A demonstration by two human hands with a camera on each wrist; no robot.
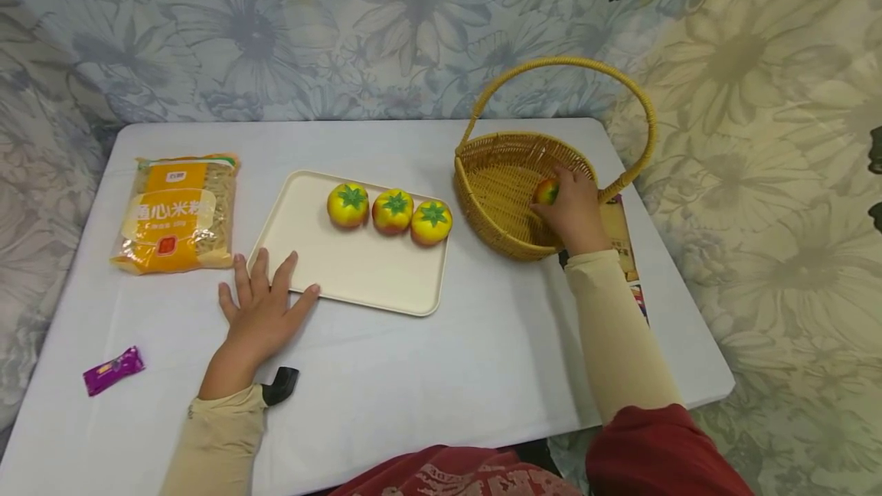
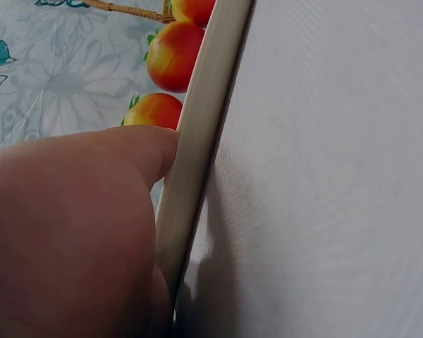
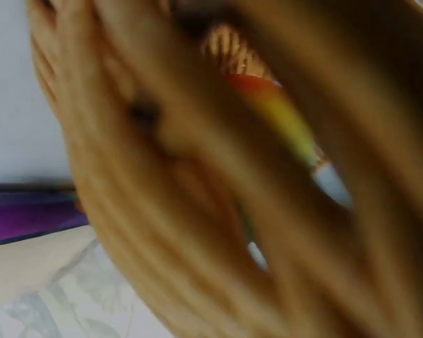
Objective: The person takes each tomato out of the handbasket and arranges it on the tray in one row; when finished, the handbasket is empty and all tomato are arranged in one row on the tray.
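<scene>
My right hand (image 1: 573, 209) reaches inside the yellow wicker basket (image 1: 492, 228) and grips a persimmon (image 1: 547, 191), yellow-red with a green leafy top. In the right wrist view the basket's weave (image 3: 155, 204) fills most of the picture, blurred, and a piece of the persimmon (image 3: 278, 113) shows through a gap. My left hand (image 1: 260, 320) lies with fingers spread at the near left edge of a cream tray (image 1: 365, 282). Its thumb touches the tray's rim (image 2: 197, 151) in the left wrist view. Three more persimmons (image 1: 393, 211) sit in a row on the tray's far right part.
An orange bag of pasta (image 1: 172, 213) lies left of the tray. Nearer, on the left, is a small purple wrapped sweet (image 1: 113, 370). A flat printed packet (image 1: 620, 239) lies partly under my right arm beside the basket, whose tall handle (image 1: 565, 62) arches above it.
</scene>
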